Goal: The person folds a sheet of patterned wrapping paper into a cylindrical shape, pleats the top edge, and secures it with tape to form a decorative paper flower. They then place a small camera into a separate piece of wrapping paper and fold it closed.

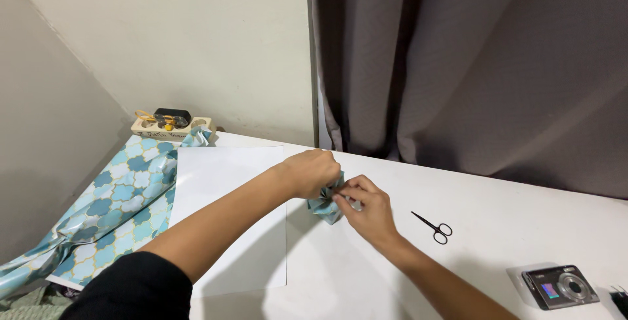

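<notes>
Pinching a folded blue paper piece (325, 205), both hands (313, 171) (367, 209) meet over the white table (497, 202) (grey curtain (471, 65) behind).

The small folded bundle of blue patterned wrapping paper (325, 206) is mostly hidden: the left hand (313, 173) covers its top and the right hand (366, 209) its right side, so its shape cannot be made out. Left of that bundle, the long sheet of blue-and-white patterned wrapping paper (111, 212) runs off the picture's left edge. Far right of the bundle, a black object (620, 299) is cut off by the right edge. Behind the bundle to the left, the wooden tray's (171, 126) small contents are too tiny to identify.
</notes>
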